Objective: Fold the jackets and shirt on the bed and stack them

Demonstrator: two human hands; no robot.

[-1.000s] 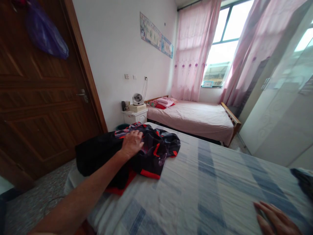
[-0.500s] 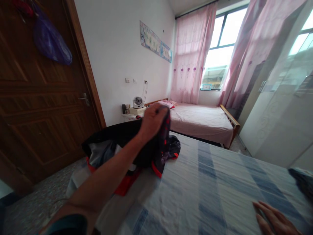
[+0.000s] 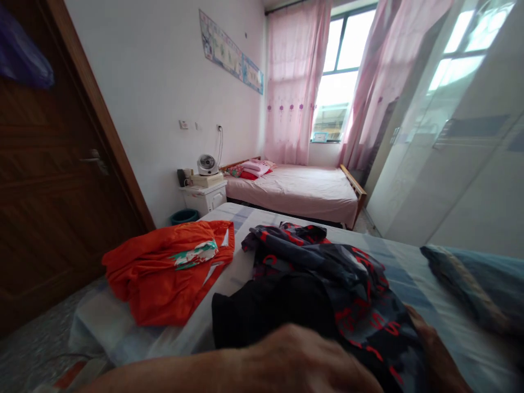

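Note:
A dark grey-and-black garment with red lettering [image 3: 360, 305] lies spread and rumpled on the near bed, a plain black part of it towards me. My left hand [image 3: 307, 363] is over its near side, knuckles up and fingers curled into the cloth, the fingertips out of sight. At the garment's right edge my right hand [image 3: 429, 341] grips the cloth, with its fingers partly hidden by it. To the left lies an orange garment [image 3: 151, 273] with a green-and-white print, touched by neither hand.
The near bed has a blue-and-white checked sheet [image 3: 249, 215]. Folded dark clothing [image 3: 470, 284] lies at the right. Beyond are a white nightstand [image 3: 213, 199] with a fan [image 3: 208, 164], a bin [image 3: 184, 216] and a pink-sheeted bed [image 3: 295, 185]. A wooden door [image 3: 53, 218] stands left.
My left hand has brought the dark garment from the left towards me and to the right, uncovering the orange garment. My right hand has come to the dark garment's edge. The view has turned right.

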